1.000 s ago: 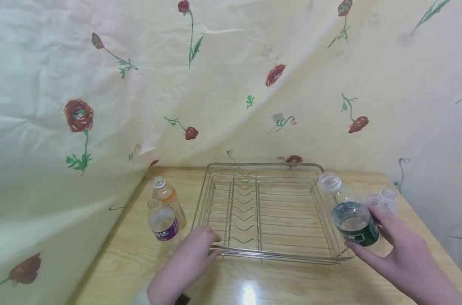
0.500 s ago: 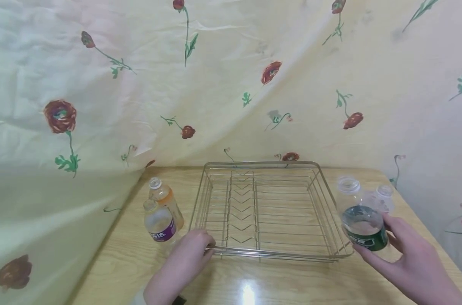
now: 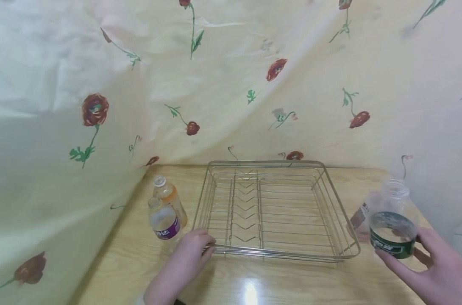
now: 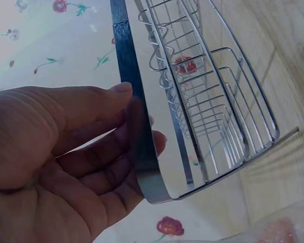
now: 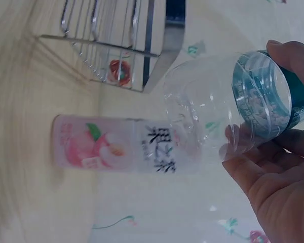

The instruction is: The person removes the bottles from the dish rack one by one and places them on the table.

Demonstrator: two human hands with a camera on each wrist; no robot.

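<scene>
With thumb and fingertips, my left hand (image 3: 193, 248) pinches the front rim of a wire dish rack (image 3: 276, 253) near its left corner. In the left wrist view the thumb lies on the outside of the flat metal rim (image 4: 142, 147) and the fingertips curl behind it. To the right of the rack, my right hand (image 3: 435, 264) grips a clear plastic bottle with a dark green label (image 3: 393, 241), uncapped and mouth up. Its base (image 5: 180, 101) hangs above the table in the right wrist view. Just behind it stands a pink peach tea bottle (image 5: 106, 144), partly hidden by the held bottle.
Left of the rack stand a bottle with a purple label (image 3: 168, 228) and an orange-banded bottle (image 3: 170, 195), both uncapped. Floral cloth (image 3: 231, 84) hangs behind and at both sides of the wooden table (image 3: 292, 284).
My right hand has carried the green-labelled bottle rightward, from over the rack's right rim to in front of the peach tea bottle. The left hand stays on the rack rim.
</scene>
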